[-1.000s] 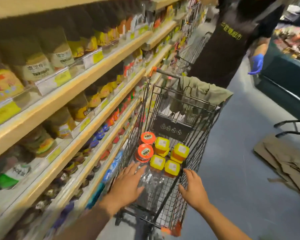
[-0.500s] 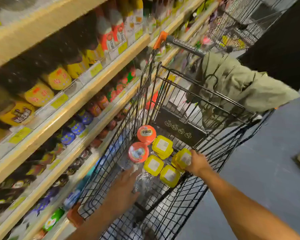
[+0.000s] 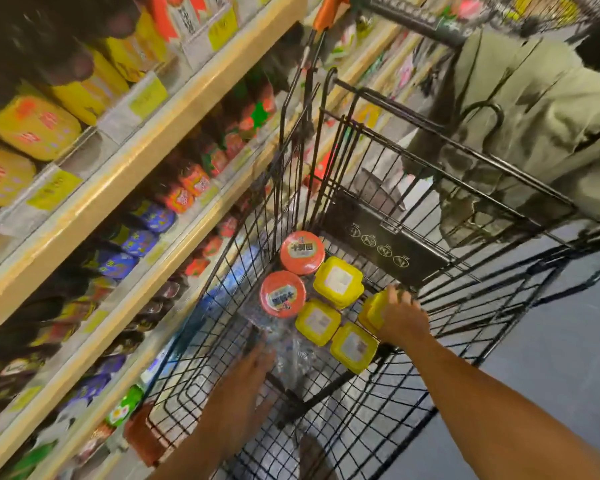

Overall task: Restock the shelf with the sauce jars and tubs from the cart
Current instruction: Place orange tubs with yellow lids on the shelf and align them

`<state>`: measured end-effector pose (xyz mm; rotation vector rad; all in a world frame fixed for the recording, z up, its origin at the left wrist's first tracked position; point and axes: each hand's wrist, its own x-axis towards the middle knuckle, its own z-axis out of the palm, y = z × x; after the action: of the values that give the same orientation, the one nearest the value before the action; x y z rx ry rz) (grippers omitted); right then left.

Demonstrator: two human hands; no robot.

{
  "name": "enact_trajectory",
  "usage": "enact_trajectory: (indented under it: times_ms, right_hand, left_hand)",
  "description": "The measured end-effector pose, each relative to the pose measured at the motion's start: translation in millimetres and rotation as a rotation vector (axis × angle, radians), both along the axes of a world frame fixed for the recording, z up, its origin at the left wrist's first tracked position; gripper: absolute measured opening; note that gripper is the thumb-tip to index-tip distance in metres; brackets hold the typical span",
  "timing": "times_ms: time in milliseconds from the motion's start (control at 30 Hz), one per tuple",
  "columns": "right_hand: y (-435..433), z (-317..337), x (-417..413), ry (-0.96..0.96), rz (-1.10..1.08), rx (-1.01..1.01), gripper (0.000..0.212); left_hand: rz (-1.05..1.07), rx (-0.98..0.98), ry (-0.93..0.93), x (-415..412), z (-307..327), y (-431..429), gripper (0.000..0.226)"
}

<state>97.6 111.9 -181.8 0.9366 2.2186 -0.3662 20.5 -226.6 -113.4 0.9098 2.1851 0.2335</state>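
Observation:
A black wire cart (image 3: 492, 174) stands beside the shelf (image 3: 125, 174). In its basket sit two orange-lidded jars (image 3: 302, 251) (image 3: 283, 298) and several yellow-lidded tubs (image 3: 338, 281) (image 3: 317, 321) (image 3: 353, 347). My right hand (image 3: 400, 317) is deep in the basket, its fingers curled round a tilted yellow tub (image 3: 371, 311) at the right of the group. My left hand (image 3: 239, 396) reaches in over the near rim with fingers extended toward crumpled clear plastic wrap (image 3: 284, 344); it holds nothing that I can see.
Wooden shelves at left hold rows of dark sauce bottles and jars with yellow, red and blue labels. An olive-green cloth (image 3: 541, 109) hangs over the cart's far end by the orange-tipped handle (image 3: 329, 8). Grey floor (image 3: 551, 358) lies to the right.
The view has dropped closer to the cart. My right hand stays curled round the tilted yellow tub. My left hand has pushed a little farther in toward the plastic wrap.

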Motion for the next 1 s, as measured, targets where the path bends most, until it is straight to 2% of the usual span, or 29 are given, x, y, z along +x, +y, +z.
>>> enact_trajectory:
  times_ms: [133, 300, 433, 567, 833, 933, 1000]
  right_hand:
    - [3.7, 0.3, -0.6, 0.019, 0.01, -0.012, 0.094]
    - [7.5, 1.7, 0.3, -0.007, -0.047, -0.067, 0.099]
    - [14.8, 8.0, -2.9, -0.061, -0.091, -0.098, 0.116]
    - [29.1, 14.8, -3.3, -0.077, -0.128, -0.123, 0.118]
    - [45.8, 18.2, -1.3, -0.104, -0.087, -0.094, 0.119]
    - [46.1, 22.1, -1.6, -0.096, -0.052, -0.099, 0.118]
    - [45.8, 25.1, -2.4, -0.082, -0.039, -0.09, 0.118]
  left_hand:
    - [-0.077, -0.012, 0.067, -13.5, -18.9, 25.2, 0.074]
    - [-0.307, 0.031, 0.258, -49.3, -31.6, 115.2, 0.081]
    - [-0.475, -0.066, 0.355, -77.1, -39.0, 183.0, 0.093]
    - [-0.647, -0.227, 0.444, -83.0, -54.3, 226.1, 0.096]
    - [-0.743, -0.376, 0.471, -82.3, -83.3, 256.9, 0.098]
    - [-0.737, -0.313, 0.472, -82.7, -86.4, 254.1, 0.098]
    - [-0.72, -0.245, 0.458, -82.8, -77.4, 247.7, 0.105]
